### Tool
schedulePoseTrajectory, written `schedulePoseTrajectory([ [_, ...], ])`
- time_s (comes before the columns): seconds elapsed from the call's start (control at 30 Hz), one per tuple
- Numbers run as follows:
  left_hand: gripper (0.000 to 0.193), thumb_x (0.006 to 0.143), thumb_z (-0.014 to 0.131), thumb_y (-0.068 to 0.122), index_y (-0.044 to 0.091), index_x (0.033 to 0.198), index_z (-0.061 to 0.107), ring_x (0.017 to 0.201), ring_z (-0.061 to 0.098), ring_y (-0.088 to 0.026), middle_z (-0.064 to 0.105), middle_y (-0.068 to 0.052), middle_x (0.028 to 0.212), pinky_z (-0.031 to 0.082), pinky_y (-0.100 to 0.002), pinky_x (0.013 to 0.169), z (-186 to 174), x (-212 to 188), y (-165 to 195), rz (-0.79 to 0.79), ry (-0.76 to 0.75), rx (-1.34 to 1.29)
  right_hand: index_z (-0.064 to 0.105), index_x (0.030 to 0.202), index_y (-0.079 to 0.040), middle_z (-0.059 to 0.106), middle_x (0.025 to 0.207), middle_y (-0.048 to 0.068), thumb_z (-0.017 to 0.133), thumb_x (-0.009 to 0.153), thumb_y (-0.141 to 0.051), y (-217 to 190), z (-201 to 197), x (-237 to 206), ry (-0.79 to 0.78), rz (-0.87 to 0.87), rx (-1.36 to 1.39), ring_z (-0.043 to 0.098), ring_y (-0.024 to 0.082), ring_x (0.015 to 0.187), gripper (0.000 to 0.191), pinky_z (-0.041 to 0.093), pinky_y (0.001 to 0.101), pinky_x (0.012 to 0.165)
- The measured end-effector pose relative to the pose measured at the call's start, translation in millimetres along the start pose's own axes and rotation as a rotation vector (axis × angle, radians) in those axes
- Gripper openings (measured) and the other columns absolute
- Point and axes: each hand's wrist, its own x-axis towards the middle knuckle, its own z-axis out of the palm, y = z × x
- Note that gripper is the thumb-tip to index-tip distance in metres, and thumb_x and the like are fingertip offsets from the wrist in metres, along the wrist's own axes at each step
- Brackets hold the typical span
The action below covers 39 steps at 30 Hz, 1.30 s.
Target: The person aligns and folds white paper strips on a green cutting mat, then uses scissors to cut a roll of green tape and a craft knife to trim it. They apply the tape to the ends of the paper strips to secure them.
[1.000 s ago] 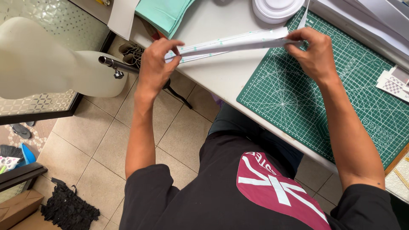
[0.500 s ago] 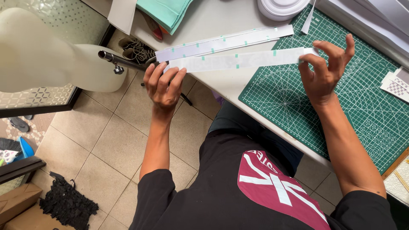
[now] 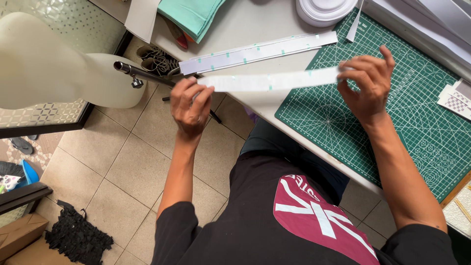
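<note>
White worktop over tiled floor, green cutting mat (image 3: pixel 392 127) under the right hand. Second paper strip (image 3: pixel 274 81) now lifted off the table and stretched in the air — left hand (image 3: pixel 190 105) pinching its near end, right hand (image 3: pixel 365 86) pinching the far end, other fingers fanned. A second ago both hands gripped a stack; now one strip (image 3: pixel 257 51) lies flat just beyond the hands — so the pair is separated, one piece being handled alone.

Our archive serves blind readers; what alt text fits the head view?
Both hands stretch a long white paper strip, left hand and right hand at its ends, above a white table with a green cutting mat and another strip.
</note>
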Motion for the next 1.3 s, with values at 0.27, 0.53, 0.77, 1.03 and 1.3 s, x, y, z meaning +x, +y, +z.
schedulePoseTrajectory([
  [0.27, 0.016, 0.09, 0.078, 0.006, 0.013, 0.105, 0.078, 0.084, 0.071, -0.014, 0.076, -0.003, 0.099, 0.061, -0.028, 0.072, -35, 11, 2, -0.427, -0.495, -0.341, 0.067, 0.114, -0.009, 0.073, 0.101, 0.005, 0.075, 0.098, -0.004, -27, -24, 9, -0.225, 0.395, 0.361, 0.072, 0.015, 0.095, 0.018, 0.048, 0.0459, 0.114],
  [0.53, 0.028, 0.087, 0.078, 0.0, 0.0, 0.11, 0.061, 0.085, 0.067, -0.01, 0.068, -0.006, 0.094, 0.06, -0.023, 0.076, -29, 43, -15, -0.969, -0.494, -0.908, 0.054, 0.141, -0.001, 0.069, 0.094, 0.007, 0.069, 0.101, -0.004, -31, -18, 55, -0.32, 0.815, 0.641, 0.063, 0.009, 0.078, 0.043, 0.052, 0.0219, 0.067],
  [0.77, 0.023, 0.092, 0.076, 0.005, 0.005, 0.104, 0.057, 0.086, 0.067, -0.008, 0.068, -0.005, 0.097, 0.058, -0.022, 0.076, -9, 9, -16, -1.012, -0.159, -0.778, 0.058, 0.139, 0.0, 0.068, 0.094, 0.009, 0.072, 0.1, -0.004, -34, -11, 61, -0.29, 0.805, 0.468, 0.062, 0.008, 0.076, 0.041, 0.05, 0.0223, 0.064],
  [1.03, 0.035, 0.097, 0.068, 0.04, 0.006, 0.1, 0.068, 0.078, 0.062, -0.01, 0.061, 0.0, 0.085, 0.057, -0.026, 0.07, 18, -11, -29, -1.505, 0.148, -0.885, 0.058, 0.139, 0.0, 0.069, 0.096, 0.007, 0.072, 0.101, -0.005, -35, -9, 56, -0.287, 0.787, 0.412, 0.065, 0.009, 0.078, 0.04, 0.054, 0.0219, 0.066],
  [1.3, 0.023, 0.09, 0.076, 0.03, 0.007, 0.087, 0.077, 0.07, 0.063, -0.011, 0.072, -0.003, 0.075, 0.051, -0.024, 0.069, 23, -4, -29, -1.435, 0.042, -0.805, 0.058, 0.139, 0.0, 0.07, 0.097, 0.007, 0.071, 0.102, -0.007, -32, -7, 49, -0.283, 0.758, 0.418, 0.066, 0.009, 0.079, 0.039, 0.056, 0.0215, 0.067],
])
